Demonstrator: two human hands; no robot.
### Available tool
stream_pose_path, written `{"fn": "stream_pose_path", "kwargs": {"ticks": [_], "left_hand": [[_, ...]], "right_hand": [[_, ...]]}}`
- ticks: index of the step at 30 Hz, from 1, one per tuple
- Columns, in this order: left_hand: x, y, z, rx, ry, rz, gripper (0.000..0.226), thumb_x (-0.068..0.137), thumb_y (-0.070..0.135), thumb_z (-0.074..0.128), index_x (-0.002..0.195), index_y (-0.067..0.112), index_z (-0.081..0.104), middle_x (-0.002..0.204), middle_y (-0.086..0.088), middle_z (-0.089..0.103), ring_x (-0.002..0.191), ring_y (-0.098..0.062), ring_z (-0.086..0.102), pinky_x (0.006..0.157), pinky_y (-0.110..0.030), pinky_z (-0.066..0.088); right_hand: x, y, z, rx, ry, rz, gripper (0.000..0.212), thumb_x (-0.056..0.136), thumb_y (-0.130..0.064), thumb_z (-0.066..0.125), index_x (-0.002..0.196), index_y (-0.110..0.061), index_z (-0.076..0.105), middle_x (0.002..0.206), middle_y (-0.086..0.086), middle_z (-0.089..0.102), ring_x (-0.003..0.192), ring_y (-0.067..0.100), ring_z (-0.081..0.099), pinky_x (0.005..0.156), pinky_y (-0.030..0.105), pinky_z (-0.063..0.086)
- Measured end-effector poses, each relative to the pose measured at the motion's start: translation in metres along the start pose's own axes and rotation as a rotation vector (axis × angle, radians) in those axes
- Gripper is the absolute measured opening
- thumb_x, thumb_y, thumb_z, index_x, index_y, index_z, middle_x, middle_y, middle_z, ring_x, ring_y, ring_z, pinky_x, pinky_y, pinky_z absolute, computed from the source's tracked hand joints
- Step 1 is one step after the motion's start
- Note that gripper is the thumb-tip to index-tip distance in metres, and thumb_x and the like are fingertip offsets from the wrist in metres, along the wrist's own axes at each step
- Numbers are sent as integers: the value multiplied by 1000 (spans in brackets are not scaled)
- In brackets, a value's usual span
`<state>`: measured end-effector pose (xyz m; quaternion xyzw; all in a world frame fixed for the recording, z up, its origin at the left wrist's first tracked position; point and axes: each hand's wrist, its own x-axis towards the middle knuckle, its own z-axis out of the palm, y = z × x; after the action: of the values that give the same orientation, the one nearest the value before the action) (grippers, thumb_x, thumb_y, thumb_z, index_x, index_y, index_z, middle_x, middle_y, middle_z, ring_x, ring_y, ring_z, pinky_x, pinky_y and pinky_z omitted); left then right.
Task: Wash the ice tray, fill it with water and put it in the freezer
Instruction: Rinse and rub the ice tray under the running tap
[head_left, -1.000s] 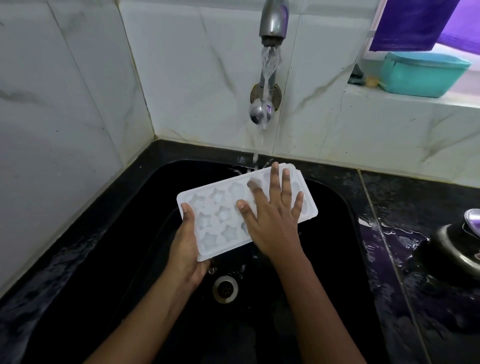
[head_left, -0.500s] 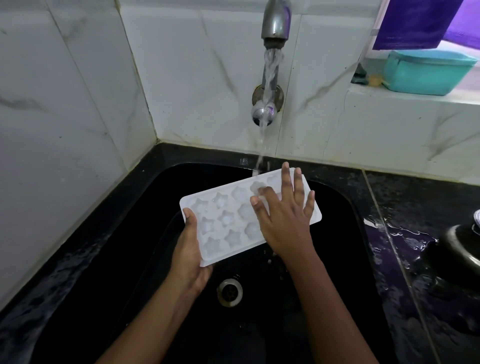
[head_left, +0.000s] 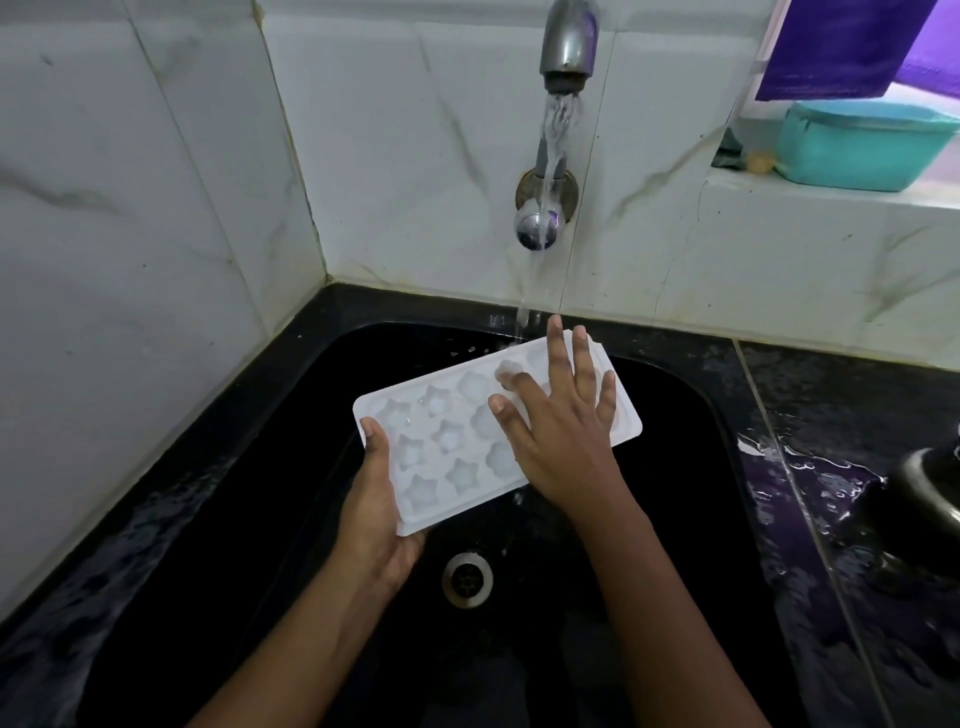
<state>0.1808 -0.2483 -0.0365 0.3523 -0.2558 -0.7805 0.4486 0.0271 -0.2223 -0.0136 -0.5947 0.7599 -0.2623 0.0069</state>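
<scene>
A white ice tray with star-shaped cells hangs over the black sink, tilted with its far right end higher. My left hand grips its near left corner, thumb on top, fingers underneath. My right hand lies flat on the tray's right half with fingers spread and straight, covering several cells. Water runs from the metal tap and lands on the tray's far edge beside my right fingertips.
The drain sits at the sink bottom below the tray. Wet black counter lies to the right with a dark pot at the edge. A teal tub stands on the tiled ledge. White tiled walls close the left and back.
My right hand has slid along the tray toward its far right end. The left hand keeps its hold on the tray, and the water keeps running.
</scene>
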Motion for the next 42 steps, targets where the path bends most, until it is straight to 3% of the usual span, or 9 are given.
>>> {"fn": "stream_pose_path", "kwargs": {"ticks": [5, 10, 13, 18, 24, 30, 33, 37, 42], "left_hand": [[-2, -5, -1, 8, -15, -5, 64, 79, 64, 38, 120, 20, 61, 115, -7, 72, 103, -26, 70, 86, -45, 53], [6, -4, 5, 16, -22, 8, 65, 83, 63, 36, 123, 18, 59, 115, -6, 72, 105, -23, 70, 81, -38, 59], [10, -8, 9, 27, -11, 1, 65, 83, 62, 38, 123, 16, 60, 114, -8, 73, 102, -23, 71, 74, -35, 61], [12, -10, 10, 22, -28, -47, 68, 81, 65, 38, 121, 16, 61, 115, -11, 72, 105, -28, 69, 89, -46, 54], [15, -10, 7, 41, -37, -4, 63, 84, 62, 36, 121, 17, 61, 115, -9, 72, 105, -25, 70, 86, -42, 57], [15, -8, 8, 2, -26, -2, 62, 84, 61, 37, 119, 16, 61, 113, -10, 72, 103, -26, 70, 83, -43, 60], [15, -8, 8, 2, -11, 28, 64, 82, 62, 38, 122, 16, 60, 113, -8, 73, 102, -24, 71, 74, -37, 61], [15, -8, 10, -14, 7, 20, 63, 81, 62, 39, 122, 19, 59, 114, -6, 73, 103, -24, 70, 82, -42, 58], [16, -2, 8, -37, 26, 37, 65, 83, 64, 37, 123, 19, 60, 115, -6, 72, 104, -23, 70, 84, -39, 59]], "right_hand": [[1, 7, -9, -17, -17, 32, 39, 97, -51, 28, 119, -34, 57, 157, -7, -20, 137, 9, -32, 109, 44, -20], [1, 14, -5, -16, -67, 15, 55, 91, -59, 19, 132, -37, 47, 155, -7, -26, 133, 7, -38, 110, 47, -16], [1, 18, -3, -84, -27, 67, 44, 97, -54, 28, 128, -33, 50, 157, -4, -20, 137, 11, -32, 110, 48, -16], [-2, 11, 8, -88, 85, 66, 65, 86, -64, 11, 130, -32, 48, 157, -2, -16, 141, 15, -27, 109, 49, -16], [1, 20, 4, -119, 97, 92, 67, 86, -63, 6, 123, -34, 53, 155, -5, -19, 139, 11, -30, 109, 47, -18], [-1, 9, 9, -13, 8, 27, 73, 82, -67, 7, 138, -32, 39, 156, -6, -19, 137, 9, -33, 109, 47, -19], [3, 16, -1, 64, 83, 19, 67, 84, -64, 12, 124, -32, 56, 158, -8, -8, 140, 8, -25, 111, 44, -14], [6, 21, -6, 46, 301, 51, 47, 87, -50, 30, 93, -23, 67, 155, 0, 26, 145, 19, 10, 113, 49, 7], [2, 17, 4, 18, 205, 15, 46, 85, -50, 29, 92, -25, 66, 157, 1, 20, 146, 18, 5, 112, 54, 7]]}}
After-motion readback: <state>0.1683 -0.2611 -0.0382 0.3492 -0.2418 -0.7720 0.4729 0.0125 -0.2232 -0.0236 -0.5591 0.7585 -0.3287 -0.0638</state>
